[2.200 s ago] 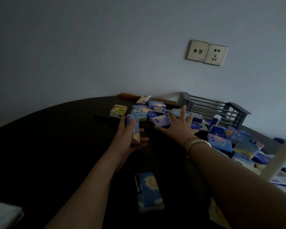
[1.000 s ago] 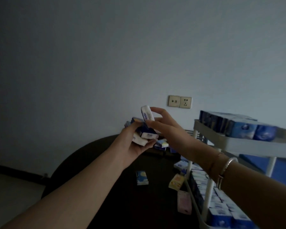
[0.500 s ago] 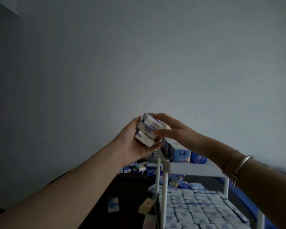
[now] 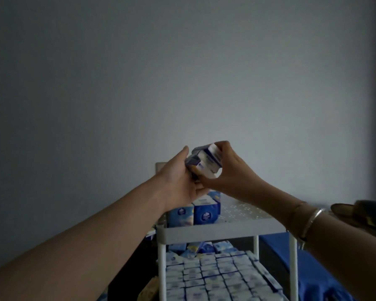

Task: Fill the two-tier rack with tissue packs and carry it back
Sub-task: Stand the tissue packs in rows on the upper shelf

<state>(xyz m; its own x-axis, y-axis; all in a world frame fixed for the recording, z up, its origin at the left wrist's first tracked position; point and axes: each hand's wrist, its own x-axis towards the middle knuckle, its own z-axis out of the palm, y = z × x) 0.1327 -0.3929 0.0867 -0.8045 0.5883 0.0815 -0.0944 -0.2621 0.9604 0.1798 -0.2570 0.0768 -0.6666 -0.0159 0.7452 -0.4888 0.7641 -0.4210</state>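
Note:
A small stack of blue-and-white tissue packs is held up in the air between both hands. My left hand cups the stack from the left and below. My right hand grips it from the right, fingers over the top pack. Directly beneath stands the white two-tier rack. On its top tier a few packs stand at the left, and the perforated shelf to their right is bare. The bottom tier is tightly filled with rows of packs.
A plain grey wall fills the background. A wall plate peeks out behind my left hand. Blue fabric lies to the right of the rack. A dark object sits at the right edge. Loose packs lie left of the rack's base.
Both hands have carried the stack from the dark table over to the rack. The view has swung right, and the rack's top tier now lies directly under the hands.

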